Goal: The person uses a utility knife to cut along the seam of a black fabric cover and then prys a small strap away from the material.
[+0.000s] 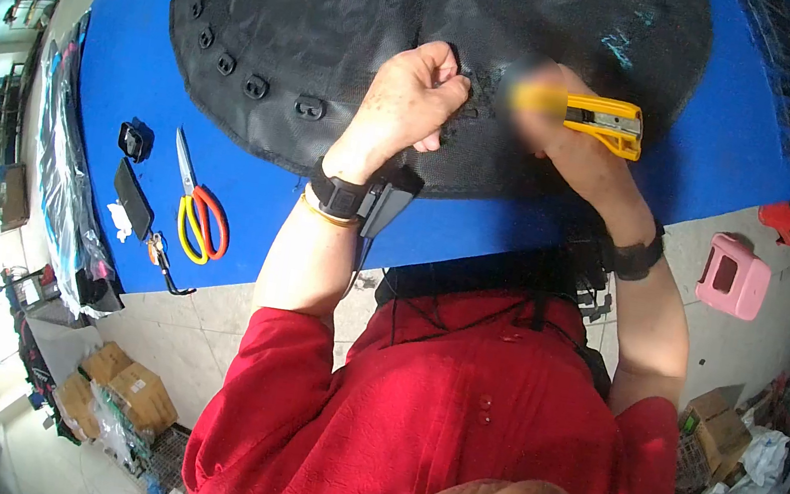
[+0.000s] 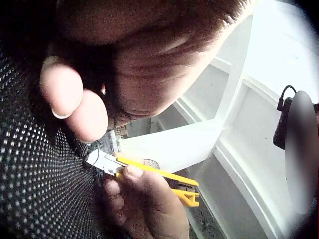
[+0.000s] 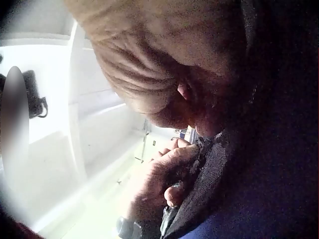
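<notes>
A large round black mesh sheet (image 1: pixel 325 25) with black plastic loops (image 1: pixel 309 108) along its rim lies over the blue table. My left hand (image 1: pixel 408 97) pinches a bit of the mesh near its front edge, thumb against curled fingers. In my right hand (image 1: pixel 570 150) is a yellow utility knife (image 1: pixel 618 123), gripped just to the right of the left hand. The left wrist view shows the knife's bare blade (image 2: pixel 98 158) pointing at the mesh below the left fingertips (image 2: pixel 87 117), with a thin dark thread beside it. Part of the right hand is blurred in the head view.
Scissors (image 1: pixel 199 219) with orange and yellow handles lie on the blue tabletop (image 1: pixel 269 209) at the left, near a dark flat case (image 1: pixel 133 196) and a small black box (image 1: pixel 134 140). Plastic-wrapped material (image 1: pixel 74 161) lines the left edge. A pink stool (image 1: pixel 734 277) stands on the floor, right.
</notes>
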The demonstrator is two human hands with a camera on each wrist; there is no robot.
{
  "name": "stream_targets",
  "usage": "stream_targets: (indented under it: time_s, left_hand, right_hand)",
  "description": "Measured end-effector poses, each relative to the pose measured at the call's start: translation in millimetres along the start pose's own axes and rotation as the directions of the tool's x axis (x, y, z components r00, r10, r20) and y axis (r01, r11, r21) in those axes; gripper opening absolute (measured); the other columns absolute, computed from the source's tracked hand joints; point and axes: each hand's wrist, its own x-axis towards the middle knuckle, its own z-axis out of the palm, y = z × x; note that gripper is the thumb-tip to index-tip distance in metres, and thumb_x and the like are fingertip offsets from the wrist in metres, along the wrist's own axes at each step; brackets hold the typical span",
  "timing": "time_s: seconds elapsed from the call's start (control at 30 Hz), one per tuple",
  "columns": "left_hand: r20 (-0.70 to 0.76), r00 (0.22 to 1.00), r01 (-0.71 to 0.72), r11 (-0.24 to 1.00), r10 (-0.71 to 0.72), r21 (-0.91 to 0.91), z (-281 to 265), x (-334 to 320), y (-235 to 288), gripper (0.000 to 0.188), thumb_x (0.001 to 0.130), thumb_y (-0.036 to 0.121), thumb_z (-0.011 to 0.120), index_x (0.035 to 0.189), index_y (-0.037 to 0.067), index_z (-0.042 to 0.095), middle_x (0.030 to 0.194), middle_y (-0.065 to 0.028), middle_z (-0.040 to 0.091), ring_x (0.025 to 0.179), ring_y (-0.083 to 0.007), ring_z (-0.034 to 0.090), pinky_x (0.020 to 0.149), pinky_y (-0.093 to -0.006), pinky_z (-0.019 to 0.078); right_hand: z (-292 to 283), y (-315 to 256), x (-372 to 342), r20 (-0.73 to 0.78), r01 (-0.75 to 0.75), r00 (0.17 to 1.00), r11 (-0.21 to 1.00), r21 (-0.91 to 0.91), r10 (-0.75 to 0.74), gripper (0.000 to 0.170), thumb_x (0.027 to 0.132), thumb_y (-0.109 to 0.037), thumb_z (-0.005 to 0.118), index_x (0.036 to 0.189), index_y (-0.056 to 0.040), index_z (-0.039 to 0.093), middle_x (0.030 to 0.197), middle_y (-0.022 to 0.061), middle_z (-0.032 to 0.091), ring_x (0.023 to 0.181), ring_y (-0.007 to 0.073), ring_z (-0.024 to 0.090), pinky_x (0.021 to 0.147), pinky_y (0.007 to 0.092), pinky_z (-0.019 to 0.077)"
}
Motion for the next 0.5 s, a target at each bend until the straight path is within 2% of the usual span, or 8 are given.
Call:
stream_targets:
  time_s: [0.03,0.13,0.23,0.33,0.43,0.5]
  left_hand:
    - [-0.003,1.000,0.002,1.000,-0.002,0.007,0,0,-1,0.026,0.101,0.020,0.066,0.084,0.009,0.050,0.061,0.0028,0.054,0.042,-0.0069,0.054,0.039,-0.0238,0.0442]
    - [0.007,1.000,0.012,1.000,-0.012,-0.022,0,0,-2,0.025,0.100,0.019,0.066,0.084,0.009,0.050,0.061,0.0030,0.054,0.042,-0.0066,0.054,0.039,-0.0239,0.0438]
    - [0.009,1.000,0.027,0.999,-0.027,-0.019,-2,-1,4,0.023,0.097,0.014,0.065,0.081,0.008,0.050,0.059,-0.0002,0.056,0.043,-0.0092,0.058,0.039,-0.0255,0.0470]
    - [0.013,1.000,0.021,1.000,-0.021,-0.021,-2,-1,3,0.023,0.097,0.014,0.065,0.082,0.008,0.050,0.059,0.0001,0.057,0.043,-0.0089,0.058,0.039,-0.0250,0.0467]
    - [0.012,1.000,0.015,0.999,-0.015,-0.038,0,-1,1,0.024,0.100,0.017,0.066,0.085,0.010,0.049,0.061,0.0036,0.053,0.042,-0.0063,0.053,0.037,-0.0233,0.0412]
    - [0.002,1.000,0.013,1.000,-0.013,-0.019,2,-1,1,0.023,0.100,0.017,0.065,0.085,0.010,0.050,0.061,0.0037,0.053,0.042,-0.0061,0.052,0.037,-0.0232,0.0408]
  right_hand:
    - [-2,0,-1,0.008,0.001,1.000,1.000,-0.019,-0.001,0.012,0.096,-0.020,0.066,0.105,-0.0128,0.060,0.082,-0.0039,0.057,0.068,0.0044,0.056,0.063,0.0242,0.0496]
    - [-8,-13,-5,0.036,-0.151,0.988,0.988,0.018,0.150,0.015,0.097,-0.021,0.063,0.109,-0.0117,0.063,0.087,-0.0014,0.063,0.073,0.0057,0.061,0.065,0.0228,0.0518]
    - [-8,-8,-4,0.025,-0.156,0.988,0.980,0.123,0.154,0.016,0.097,-0.022,0.062,0.109,-0.0112,0.063,0.086,0.0007,0.064,0.072,0.0067,0.061,0.063,0.0239,0.0524]
    - [-9,-6,-1,0.046,-0.145,0.989,0.984,0.106,0.140,0.018,0.097,-0.022,0.061,0.110,-0.0097,0.062,0.085,0.0024,0.065,0.071,0.0072,0.062,0.062,0.0251,0.0528]
    - [-10,-4,-2,0.054,-0.113,0.993,0.990,0.086,0.109,0.018,0.097,-0.020,0.060,0.110,-0.0081,0.061,0.084,0.0028,0.065,0.070,0.0075,0.062,0.060,0.0251,0.0524]
    - [-10,3,-2,0.064,-0.071,0.996,0.992,0.101,0.065,0.015,0.097,-0.015,0.061,0.109,-0.0070,0.060,0.084,0.0027,0.065,0.068,0.0070,0.061,0.058,0.0230,0.0514]
